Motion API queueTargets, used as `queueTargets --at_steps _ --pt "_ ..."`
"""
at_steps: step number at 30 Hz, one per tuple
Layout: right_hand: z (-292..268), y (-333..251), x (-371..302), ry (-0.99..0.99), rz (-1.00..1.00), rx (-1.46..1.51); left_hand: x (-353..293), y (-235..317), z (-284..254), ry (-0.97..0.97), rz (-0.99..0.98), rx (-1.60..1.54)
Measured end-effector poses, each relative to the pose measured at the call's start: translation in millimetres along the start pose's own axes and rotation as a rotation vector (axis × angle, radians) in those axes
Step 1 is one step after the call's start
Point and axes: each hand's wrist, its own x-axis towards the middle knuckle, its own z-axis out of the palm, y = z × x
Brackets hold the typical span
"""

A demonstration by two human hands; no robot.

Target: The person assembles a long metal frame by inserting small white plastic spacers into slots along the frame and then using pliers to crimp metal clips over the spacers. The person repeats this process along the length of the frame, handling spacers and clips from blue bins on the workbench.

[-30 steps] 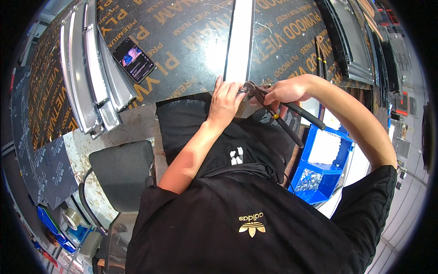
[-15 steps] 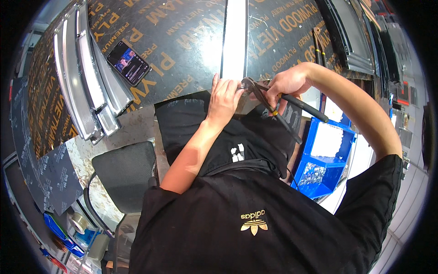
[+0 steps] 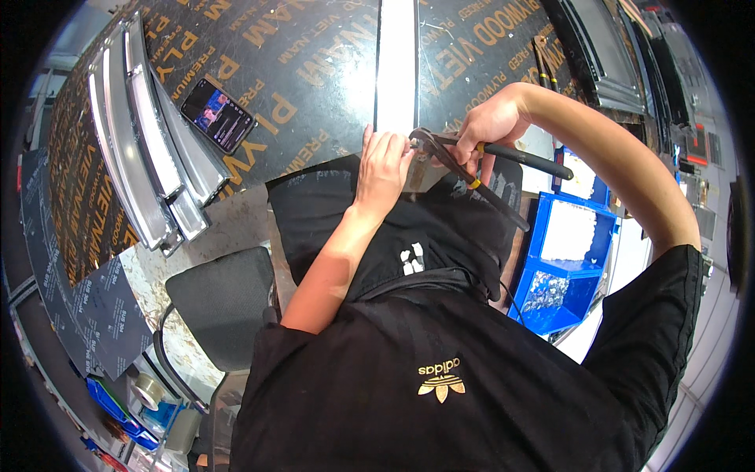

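Observation:
A long white strip with dark edges (image 3: 397,71) runs away from me across the table. My left hand (image 3: 383,175) is closed over its near end, with the fingers on top. In my right hand (image 3: 494,130) is a pair of pliers (image 3: 449,157) with black grips and yellow bands. Its handles are spread, one in my grasp and the other hanging lower toward my lap. The jaws are at the strip's near end, beside my left fingertips. A small metallic piece seems to be at the jaws, too small to name.
Curved metal profiles (image 3: 130,141) lie at the left, beside a phone (image 3: 219,116) with a lit screen. A blue compartment box (image 3: 538,267) with small pale parts stands at my right. More pliers (image 3: 544,67) and dark profiles (image 3: 602,63) lie at the far right. A dark chair (image 3: 220,307) stands left.
The pliers have turned, their handles swinging away from my body and slightly farther apart. My left hand keeps its hold on the strip's end. The whole view has shifted a little.

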Motion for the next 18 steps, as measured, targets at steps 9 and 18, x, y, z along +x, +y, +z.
queueTargets --at_steps 9,18 --pt "16 -20 -13 0.038 0.035 -0.009 0 -1 -1 -0.028 0.004 0.021" --pt "21 -18 -13 0.148 0.023 -0.075 3 1 -5 -0.038 0.009 0.016"
